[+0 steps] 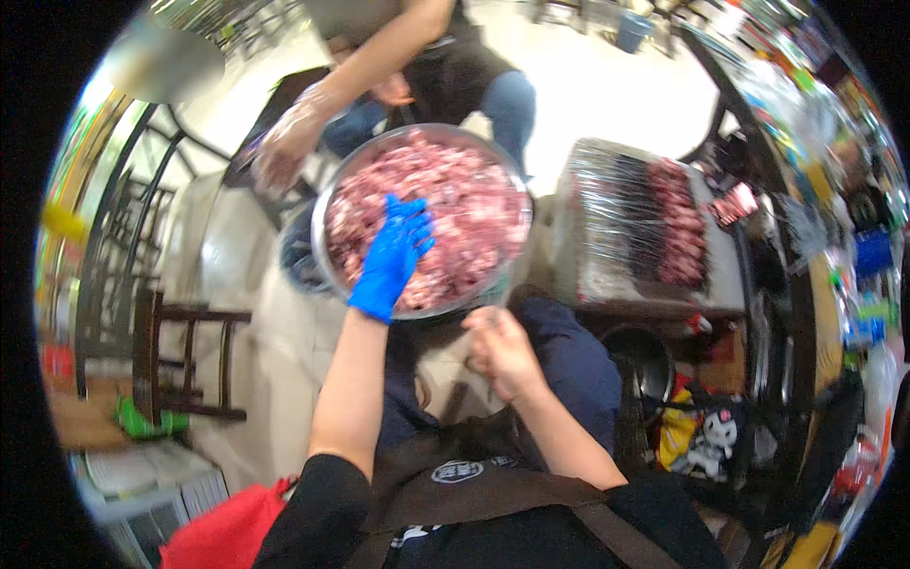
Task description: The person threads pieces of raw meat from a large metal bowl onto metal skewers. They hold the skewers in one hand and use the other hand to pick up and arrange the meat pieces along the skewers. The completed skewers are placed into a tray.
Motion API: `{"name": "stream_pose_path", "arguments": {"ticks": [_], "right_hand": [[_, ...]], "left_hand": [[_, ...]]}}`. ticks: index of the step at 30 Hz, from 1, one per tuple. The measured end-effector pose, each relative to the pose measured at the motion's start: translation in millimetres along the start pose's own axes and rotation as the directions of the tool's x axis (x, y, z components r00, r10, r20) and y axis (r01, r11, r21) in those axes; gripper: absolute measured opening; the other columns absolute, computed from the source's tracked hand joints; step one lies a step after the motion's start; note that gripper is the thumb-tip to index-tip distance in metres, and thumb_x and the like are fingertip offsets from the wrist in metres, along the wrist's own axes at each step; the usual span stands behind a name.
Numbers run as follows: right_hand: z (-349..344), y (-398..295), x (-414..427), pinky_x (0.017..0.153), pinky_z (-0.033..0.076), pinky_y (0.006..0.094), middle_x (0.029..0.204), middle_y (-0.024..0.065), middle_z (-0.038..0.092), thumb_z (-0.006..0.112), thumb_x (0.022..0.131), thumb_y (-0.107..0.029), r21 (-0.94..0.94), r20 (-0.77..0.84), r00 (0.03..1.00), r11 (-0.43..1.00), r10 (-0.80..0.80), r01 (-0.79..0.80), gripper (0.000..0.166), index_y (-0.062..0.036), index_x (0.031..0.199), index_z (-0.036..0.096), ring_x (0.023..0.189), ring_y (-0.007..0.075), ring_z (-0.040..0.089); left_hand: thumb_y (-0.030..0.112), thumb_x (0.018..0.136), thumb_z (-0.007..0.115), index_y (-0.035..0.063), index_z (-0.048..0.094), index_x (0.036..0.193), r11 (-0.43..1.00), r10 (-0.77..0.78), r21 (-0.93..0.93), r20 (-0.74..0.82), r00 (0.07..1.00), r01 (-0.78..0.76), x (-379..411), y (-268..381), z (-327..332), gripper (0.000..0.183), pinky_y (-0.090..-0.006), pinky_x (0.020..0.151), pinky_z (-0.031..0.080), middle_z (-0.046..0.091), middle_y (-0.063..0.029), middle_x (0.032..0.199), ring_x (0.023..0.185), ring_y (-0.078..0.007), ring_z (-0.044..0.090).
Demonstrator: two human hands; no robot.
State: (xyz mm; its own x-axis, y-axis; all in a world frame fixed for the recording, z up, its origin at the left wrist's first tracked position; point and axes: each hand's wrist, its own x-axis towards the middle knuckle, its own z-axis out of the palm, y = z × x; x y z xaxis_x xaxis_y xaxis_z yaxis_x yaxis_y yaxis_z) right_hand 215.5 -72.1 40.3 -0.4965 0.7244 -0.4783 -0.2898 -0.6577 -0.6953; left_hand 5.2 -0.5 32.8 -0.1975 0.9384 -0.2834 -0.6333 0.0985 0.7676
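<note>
A wide metal bowl (319, 235) heaped with cut raw meat (462, 206) stands before me. My left hand (397, 256), in a blue glove, rests on the meat at the bowl's near left; its fingertips are bent, and whether they pinch a piece is unclear. Just outside the near right rim is my right hand (503, 348), bare, with curled fingers. Something thin may be between them, but blur hides it. To the right, rows of skewered meat (679, 220) lie beside a plastic-wrapped stack (604, 220).
Across the bowl sits another person, whose hand in a clear glove (284, 153) hovers left of the rim. The meat rows lie on a light-coloured surface (725, 270) at the right. A dark wooden stool (149, 355) stands on the left, near a red cloth or bag (227, 526).
</note>
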Motion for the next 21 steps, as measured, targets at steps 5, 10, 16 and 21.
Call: {"name": "stream_pose_path", "arguments": {"ticks": [5, 10, 16, 21], "right_hand": [[-10.7, -1.4, 1.4, 0.037, 0.021, 0.0201, 0.054, -0.0049, 0.036, 0.045, 0.094, -0.017, 0.139, -0.136, 0.984, 0.981, -0.118, 0.136, 0.008, -0.0105, 0.092, 0.048, 0.042, 0.0044, 0.027], [-14.1, -5.3, 0.8, 0.037, 0.019, 0.0203, 0.054, -0.0048, 0.034, 0.043, 0.095, -0.017, 0.139, -0.133, 0.983, 0.98, -0.127, 0.146, 0.009, -0.0096, 0.091, 0.047, 0.041, 0.004, 0.024], [-12.2, -6.3, 1.0, 0.037, 0.018, 0.0206, 0.053, -0.0046, 0.034, 0.042, 0.095, -0.017, 0.112, -0.092, 0.991, 0.988, -0.098, 0.108, 0.01, -0.0097, 0.091, 0.047, 0.04, 0.0036, 0.022], [-10.3, -5.3, -1.4, 0.037, 0.018, 0.0201, 0.052, -0.005, 0.033, 0.044, 0.095, -0.018, 0.087, -0.055, 0.998, 0.996, -0.031, 0.035, 0.011, -0.0096, 0.09, 0.048, 0.039, 0.0034, 0.022]], "left_hand": [[0.024, 0.087, 0.053, 0.006, 0.061, 0.093, 0.421, 0.404, 0.889, -0.005, 0.915, -0.181, 26.3, -2.1, -52.5, 0.021, -0.0341, 0.069, 0.048, 0.064, -0.0131, 0.085, 0.076, -0.0239, 0.061], [0.017, 0.077, 0.059, 0.0094, 0.064, 0.087, 0.014, 0.465, 0.917, 0.347, 0.815, -0.399, 26.3, -25.6, -40.0, 0.014, -0.0427, 0.075, 0.046, 0.06, -0.0154, 0.086, 0.083, -0.0326, 0.057], [0.018, 0.08, 0.058, 0.0089, 0.061, 0.096, -0.261, 0.466, 0.941, 0.319, 0.825, -0.216, 30.5, -47.2, -34.2, 0.018, -0.0428, 0.081, 0.044, 0.057, -0.0167, 0.102, 0.096, -0.0344, 0.053], [0.011, 0.08, 0.053, 0.0061, 0.06, 0.089, 0.081, 0.33, 0.991, 0.072, 0.941, -0.104, 20.1, -4.5, -21.7, 0.012, -0.0389, 0.069, 0.046, 0.06, -0.0161, 0.088, 0.084, -0.0285, 0.059]]}}
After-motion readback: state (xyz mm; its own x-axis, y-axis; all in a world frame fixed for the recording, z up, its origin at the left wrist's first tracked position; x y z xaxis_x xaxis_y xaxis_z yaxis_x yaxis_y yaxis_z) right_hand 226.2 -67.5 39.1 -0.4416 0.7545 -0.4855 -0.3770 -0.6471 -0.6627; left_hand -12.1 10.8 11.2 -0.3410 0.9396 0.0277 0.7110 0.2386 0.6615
